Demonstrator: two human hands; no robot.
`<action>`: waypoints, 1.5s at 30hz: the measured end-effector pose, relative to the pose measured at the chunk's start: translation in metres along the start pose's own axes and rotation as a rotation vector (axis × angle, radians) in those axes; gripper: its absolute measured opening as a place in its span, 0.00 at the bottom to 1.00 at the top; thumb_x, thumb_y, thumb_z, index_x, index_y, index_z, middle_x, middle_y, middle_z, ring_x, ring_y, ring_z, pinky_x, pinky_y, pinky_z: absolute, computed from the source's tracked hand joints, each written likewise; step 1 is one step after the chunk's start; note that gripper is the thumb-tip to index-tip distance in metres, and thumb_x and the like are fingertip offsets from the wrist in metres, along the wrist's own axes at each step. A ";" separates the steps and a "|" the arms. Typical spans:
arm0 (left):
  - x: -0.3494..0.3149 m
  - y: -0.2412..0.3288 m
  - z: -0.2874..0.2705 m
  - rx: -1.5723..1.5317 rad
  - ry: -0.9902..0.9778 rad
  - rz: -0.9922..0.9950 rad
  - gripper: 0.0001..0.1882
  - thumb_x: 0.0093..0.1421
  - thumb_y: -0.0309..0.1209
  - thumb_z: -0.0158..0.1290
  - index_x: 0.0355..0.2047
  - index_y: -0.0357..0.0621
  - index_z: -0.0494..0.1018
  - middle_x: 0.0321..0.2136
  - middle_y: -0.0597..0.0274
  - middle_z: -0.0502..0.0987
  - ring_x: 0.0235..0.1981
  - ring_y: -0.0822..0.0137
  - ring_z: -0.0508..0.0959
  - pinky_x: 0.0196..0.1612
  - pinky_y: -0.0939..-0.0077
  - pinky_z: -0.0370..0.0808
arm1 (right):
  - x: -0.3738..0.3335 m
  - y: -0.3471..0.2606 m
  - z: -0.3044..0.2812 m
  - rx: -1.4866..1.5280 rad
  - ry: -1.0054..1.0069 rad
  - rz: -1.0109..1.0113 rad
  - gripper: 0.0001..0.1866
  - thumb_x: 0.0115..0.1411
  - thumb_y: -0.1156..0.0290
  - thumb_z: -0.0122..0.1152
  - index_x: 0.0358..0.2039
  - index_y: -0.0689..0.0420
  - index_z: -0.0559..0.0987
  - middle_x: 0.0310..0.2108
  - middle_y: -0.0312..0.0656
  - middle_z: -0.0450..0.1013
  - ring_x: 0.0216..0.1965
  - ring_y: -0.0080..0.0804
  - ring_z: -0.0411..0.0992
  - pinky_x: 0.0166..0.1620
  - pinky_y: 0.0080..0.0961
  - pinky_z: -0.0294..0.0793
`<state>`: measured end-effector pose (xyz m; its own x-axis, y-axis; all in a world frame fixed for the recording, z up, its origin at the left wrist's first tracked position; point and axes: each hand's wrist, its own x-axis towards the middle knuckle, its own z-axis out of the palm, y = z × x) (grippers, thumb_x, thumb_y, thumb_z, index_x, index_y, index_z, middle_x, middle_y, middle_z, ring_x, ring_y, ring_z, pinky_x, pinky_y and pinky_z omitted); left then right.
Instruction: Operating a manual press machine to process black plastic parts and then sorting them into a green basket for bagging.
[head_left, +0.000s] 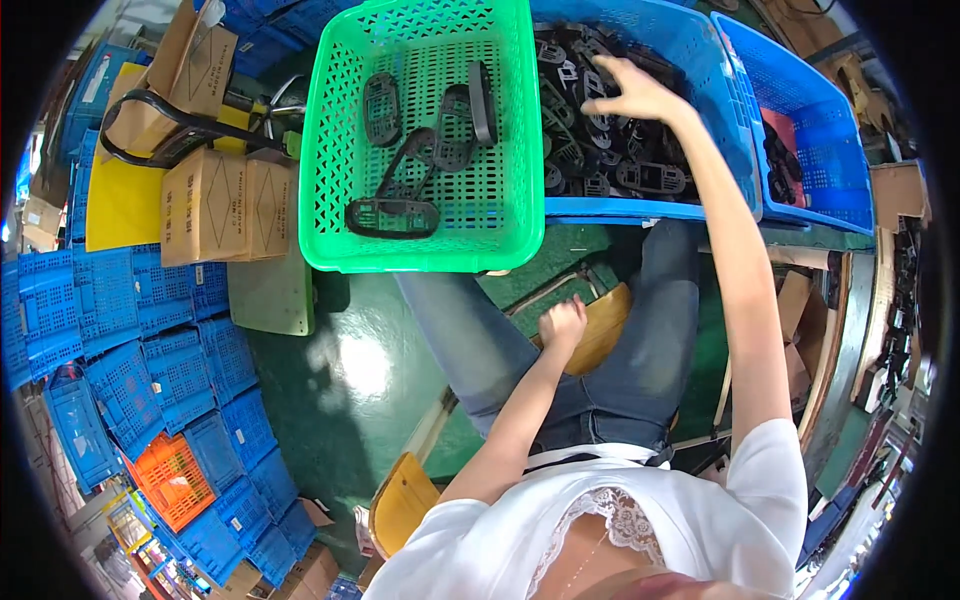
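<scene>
Right hand (645, 97): fingers spread wide, nothing gripped that we can see, right over the heap; contact, we can't tell!
Left hand (563, 323): curled loosely closed between the thighs, nothing showing in it.
Black plastic parts (650, 178): piled in the blue crate (640, 208), beneath that right hand.
Green basket (420, 262): just left, and we spot several black frames (455, 125) inside.

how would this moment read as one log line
right hand: open over black parts in blue crate | left hand: curled between thighs | green basket: loose black pieces inside
</scene>
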<state>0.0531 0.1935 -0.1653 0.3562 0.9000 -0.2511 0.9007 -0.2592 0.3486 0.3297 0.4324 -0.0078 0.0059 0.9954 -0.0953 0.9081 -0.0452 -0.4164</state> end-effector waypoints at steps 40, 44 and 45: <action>0.000 -0.004 0.002 0.034 -0.033 0.001 0.22 0.56 0.38 0.38 0.09 0.46 0.71 0.13 0.54 0.74 0.14 0.57 0.75 0.19 0.64 0.73 | 0.004 0.027 0.053 0.285 0.238 0.234 0.26 0.41 0.66 0.64 0.43 0.60 0.71 0.40 0.49 0.71 0.42 0.39 0.70 0.45 0.28 0.68; 0.000 -0.003 -0.001 0.032 -0.082 0.004 0.21 0.57 0.38 0.36 0.13 0.47 0.72 0.15 0.55 0.75 0.16 0.58 0.75 0.20 0.64 0.73 | -0.007 0.036 0.044 0.293 0.312 0.261 0.22 0.41 0.71 0.61 0.40 0.62 0.73 0.37 0.47 0.73 0.37 0.34 0.72 0.42 0.24 0.70; 0.000 -0.002 -0.001 0.034 -0.093 0.005 0.21 0.58 0.38 0.36 0.13 0.47 0.72 0.16 0.55 0.75 0.16 0.58 0.75 0.20 0.64 0.73 | -0.010 0.038 0.040 0.356 0.324 0.297 0.22 0.41 0.71 0.60 0.40 0.63 0.73 0.37 0.47 0.73 0.35 0.32 0.73 0.41 0.22 0.70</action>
<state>0.0511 0.1946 -0.1648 0.3804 0.8628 -0.3330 0.9064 -0.2762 0.3196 0.3469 0.4176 -0.0592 0.4187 0.9081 0.0039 0.6507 -0.2970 -0.6988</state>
